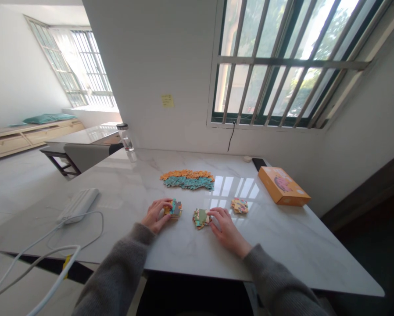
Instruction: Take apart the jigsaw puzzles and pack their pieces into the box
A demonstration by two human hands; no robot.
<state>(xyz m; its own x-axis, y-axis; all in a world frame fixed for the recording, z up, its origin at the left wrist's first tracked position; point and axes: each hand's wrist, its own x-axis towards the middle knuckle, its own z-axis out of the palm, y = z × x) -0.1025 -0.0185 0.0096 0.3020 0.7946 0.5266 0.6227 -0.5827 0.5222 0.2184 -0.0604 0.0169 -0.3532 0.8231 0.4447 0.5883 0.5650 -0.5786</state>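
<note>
My left hand is at a small stack of puzzle pieces, its thumb and fingers round the stack's left side. To the right, my right hand touches the right edge of a looser pile of green and cream pieces, with its fingers slightly apart. A third stack of yellowish pieces lies beyond my right hand, untouched. Farther back, overlapping orange pieces and teal pieces lie spread in two long rows.
An orange box and a dark phone lie at the right of the white table. At the left are a white power strip with cables and a clear bottle. A wall stands behind.
</note>
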